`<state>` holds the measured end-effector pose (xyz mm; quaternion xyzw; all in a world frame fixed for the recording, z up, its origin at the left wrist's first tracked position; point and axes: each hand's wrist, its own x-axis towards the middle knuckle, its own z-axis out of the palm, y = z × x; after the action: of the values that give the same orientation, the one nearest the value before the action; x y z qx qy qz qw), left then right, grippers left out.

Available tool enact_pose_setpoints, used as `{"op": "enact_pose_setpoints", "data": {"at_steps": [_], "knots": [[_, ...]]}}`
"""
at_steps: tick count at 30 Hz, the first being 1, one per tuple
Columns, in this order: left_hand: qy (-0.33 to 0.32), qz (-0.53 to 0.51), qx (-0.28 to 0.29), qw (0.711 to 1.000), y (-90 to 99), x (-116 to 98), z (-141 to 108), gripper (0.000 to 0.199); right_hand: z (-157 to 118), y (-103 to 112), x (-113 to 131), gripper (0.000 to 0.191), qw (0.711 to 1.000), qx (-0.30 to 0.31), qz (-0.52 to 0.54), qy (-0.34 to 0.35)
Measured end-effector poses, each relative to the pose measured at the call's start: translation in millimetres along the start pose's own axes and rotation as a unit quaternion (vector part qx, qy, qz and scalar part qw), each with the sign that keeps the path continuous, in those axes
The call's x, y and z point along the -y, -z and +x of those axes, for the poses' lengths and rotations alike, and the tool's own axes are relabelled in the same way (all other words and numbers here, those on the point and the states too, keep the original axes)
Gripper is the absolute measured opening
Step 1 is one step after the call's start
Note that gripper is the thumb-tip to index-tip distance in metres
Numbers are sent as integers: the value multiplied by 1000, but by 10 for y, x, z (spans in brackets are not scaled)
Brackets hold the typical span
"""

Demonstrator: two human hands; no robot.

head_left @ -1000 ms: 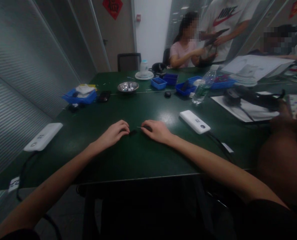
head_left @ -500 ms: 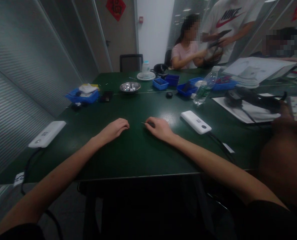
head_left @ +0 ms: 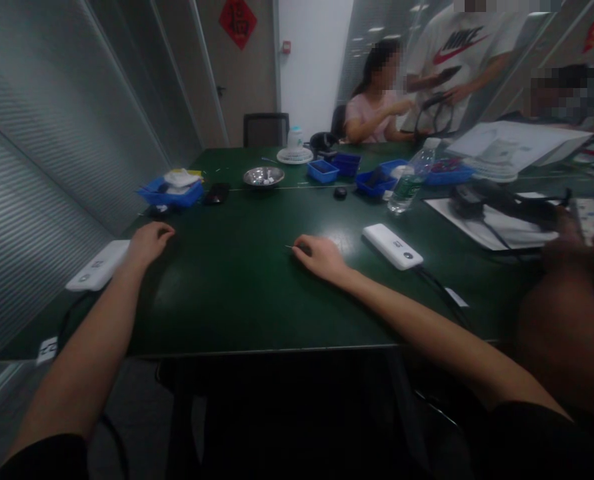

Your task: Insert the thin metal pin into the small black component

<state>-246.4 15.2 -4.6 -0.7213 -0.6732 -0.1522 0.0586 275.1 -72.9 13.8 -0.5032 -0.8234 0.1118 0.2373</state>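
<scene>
My right hand rests low over the middle of the green table, thumb and forefinger pinched on a thin needle whose tip pokes out to the left. My left hand is out to the left, just beside a white power bank that the wrist partly covers. Its fingers are curled and pressed together at the tips; anything between them is too small to make out. A second white power bank with a black cable lies right of my right hand.
Farther back are a metal bowl with small white bits, a blue tray, a black phone, more blue trays and a plastic bottle. A co-worker's arm is close on the right. Other people are across the table.
My left hand has moved well away to the left, from near my right hand to beside the left power bank. My right hand has stayed put, still pinching the needle.
</scene>
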Motion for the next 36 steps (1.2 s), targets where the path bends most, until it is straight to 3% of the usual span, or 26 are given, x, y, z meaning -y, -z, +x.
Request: {"op": "enact_pose_setpoints", "data": {"at_steps": [3, 8, 12, 18, 25, 36], "knots": [[4, 5, -42, 999, 54, -111, -27, 25, -3, 3, 8, 25, 1000, 1, -2, 0], [87, -79, -109, 987, 122, -187, -103, 31, 5, -12, 10, 25, 1000, 4, -8, 1], [134, -164, -115, 970, 98, -104, -85, 28, 2, -4, 18, 26, 1000, 4, -6, 3], [224, -185, -143, 946, 23, 48, -2, 40, -11, 21, 35, 26, 1000, 10, 2, 3], [199, -134, -150, 959, -24, -31, -16, 29, 7, -20, 14, 26, 1000, 5, -14, 7], [131, -91, -107, 981, -101, -137, -7, 25, 3, -8, 13, 26, 1000, 7, -13, 9]]}}
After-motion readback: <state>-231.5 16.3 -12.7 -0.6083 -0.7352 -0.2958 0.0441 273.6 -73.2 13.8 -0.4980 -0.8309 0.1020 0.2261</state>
